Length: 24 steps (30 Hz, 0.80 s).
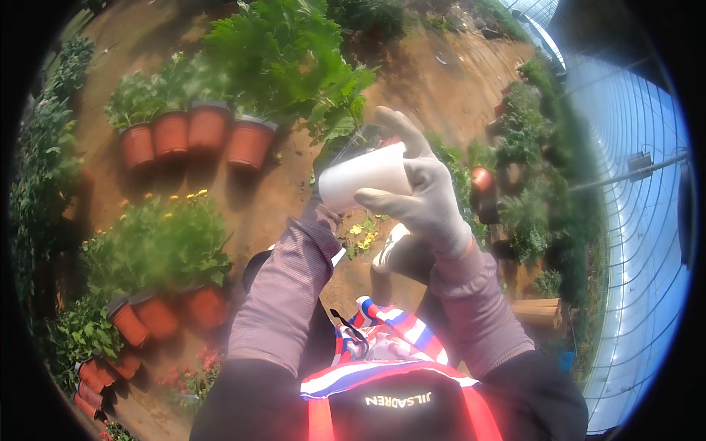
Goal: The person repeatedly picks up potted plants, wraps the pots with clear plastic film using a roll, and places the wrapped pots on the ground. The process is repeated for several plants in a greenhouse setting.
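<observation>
My right hand (pixel 430 187), in a pale work glove, is closed around a white cup-shaped container (pixel 365 176). The container lies tilted on its side, with the thumb along its near edge and the fingers beyond its right end. From the lower left, my left forearm (pixel 283 294) in a mauve striped sleeve reaches up to the container. The left hand itself is hidden behind the container, so its fingers do not show. Just past the container, a dark, blurred shape with a bit of red sits below a large leafy green plant (pixel 287 66).
Terracotta-coloured pots (pixel 208 128) with green plants stand in a row at the upper left. Yellow-flowered potted plants (pixel 158 242) are nearer on the left. More plants (pixel 529 162) line the right, beside a pale plastic greenhouse wall (pixel 636 220). Yellow-green leaves (pixel 362 234) lie near my shoe (pixel 390 248).
</observation>
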Tool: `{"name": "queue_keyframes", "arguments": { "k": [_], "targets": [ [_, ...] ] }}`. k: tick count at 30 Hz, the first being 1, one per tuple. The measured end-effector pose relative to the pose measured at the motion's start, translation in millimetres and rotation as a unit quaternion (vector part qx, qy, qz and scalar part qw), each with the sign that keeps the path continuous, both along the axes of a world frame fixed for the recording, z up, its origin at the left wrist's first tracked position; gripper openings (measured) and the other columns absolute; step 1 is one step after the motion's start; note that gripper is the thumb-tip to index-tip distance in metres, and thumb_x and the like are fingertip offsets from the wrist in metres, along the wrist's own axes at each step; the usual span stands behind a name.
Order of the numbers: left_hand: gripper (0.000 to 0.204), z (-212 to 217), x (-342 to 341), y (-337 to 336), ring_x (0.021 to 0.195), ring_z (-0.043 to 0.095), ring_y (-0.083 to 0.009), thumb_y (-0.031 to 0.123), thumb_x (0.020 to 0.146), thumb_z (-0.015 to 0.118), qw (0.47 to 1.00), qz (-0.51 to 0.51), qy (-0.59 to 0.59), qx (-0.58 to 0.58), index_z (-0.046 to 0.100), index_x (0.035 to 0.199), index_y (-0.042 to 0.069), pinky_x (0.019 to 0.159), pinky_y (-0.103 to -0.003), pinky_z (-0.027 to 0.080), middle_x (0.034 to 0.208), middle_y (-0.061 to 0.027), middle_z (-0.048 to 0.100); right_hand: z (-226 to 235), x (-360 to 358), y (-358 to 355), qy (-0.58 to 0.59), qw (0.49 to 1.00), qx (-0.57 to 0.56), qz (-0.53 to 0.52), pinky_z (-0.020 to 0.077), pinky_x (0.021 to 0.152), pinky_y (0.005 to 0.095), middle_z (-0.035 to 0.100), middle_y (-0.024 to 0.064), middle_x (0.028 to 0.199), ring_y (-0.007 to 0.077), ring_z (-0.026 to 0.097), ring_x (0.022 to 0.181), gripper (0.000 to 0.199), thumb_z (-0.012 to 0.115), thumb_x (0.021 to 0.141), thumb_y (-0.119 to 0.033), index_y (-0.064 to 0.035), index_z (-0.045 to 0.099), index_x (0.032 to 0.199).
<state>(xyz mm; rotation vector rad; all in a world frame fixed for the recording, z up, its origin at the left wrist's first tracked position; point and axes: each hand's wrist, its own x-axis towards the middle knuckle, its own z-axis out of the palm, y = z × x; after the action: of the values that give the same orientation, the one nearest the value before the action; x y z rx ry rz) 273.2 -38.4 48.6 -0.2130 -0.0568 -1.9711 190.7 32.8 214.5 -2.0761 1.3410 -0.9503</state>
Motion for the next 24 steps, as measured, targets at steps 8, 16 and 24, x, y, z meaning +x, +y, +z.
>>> {"name": "queue_keyframes", "arguments": {
  "k": [8, 16, 24],
  "targets": [
    [0.034, -19, 7, -26, 0.102, 0.068, -0.0224, 0.008, 0.086, 0.072, 0.689, 0.314, -0.636, -0.151, 0.068, 0.119, 0.0, 0.092, -0.034, 0.054, 0.114, -0.009, 0.071, -120, -67, 140, -0.245, 0.911, 0.322, -0.08, 0.0528, 0.081, 0.0265, 0.065, 0.0067, 0.107, 0.0134, 0.064, 0.093, 0.047, 0.08, 0.083, -0.004, 0.0029, 0.053, 0.12],
    [0.041, -36, 23, -19, 0.115, 0.061, -0.0244, 0.028, 0.094, 0.062, 0.801, 0.222, -0.533, -0.158, 0.062, 0.125, 0.001, 0.103, -0.038, 0.048, 0.124, -0.0111, 0.066, -102, -115, 28, -0.075, 0.846, 0.364, -0.383, 0.0573, 0.072, 0.0301, 0.074, 0.0088, 0.097, 0.0163, 0.07, 0.084, 0.022, 0.075, 0.086, -0.007, 0.0038, 0.071, 0.105],
    [0.036, -56, 0, -30, 0.112, 0.062, -0.0226, 0.021, 0.096, 0.058, 0.994, 0.024, -0.11, -0.011, 0.062, 0.121, -0.004, 0.103, -0.037, 0.048, 0.12, -0.0136, 0.066, -67, -44, -12, -0.091, 0.973, -0.189, -0.094, 0.0507, 0.098, 0.0362, 0.069, 0.0121, 0.115, 0.0233, 0.066, 0.108, 0.039, 0.075, 0.08, 0.0, 0.0037, 0.064, 0.117]
  ]
}}
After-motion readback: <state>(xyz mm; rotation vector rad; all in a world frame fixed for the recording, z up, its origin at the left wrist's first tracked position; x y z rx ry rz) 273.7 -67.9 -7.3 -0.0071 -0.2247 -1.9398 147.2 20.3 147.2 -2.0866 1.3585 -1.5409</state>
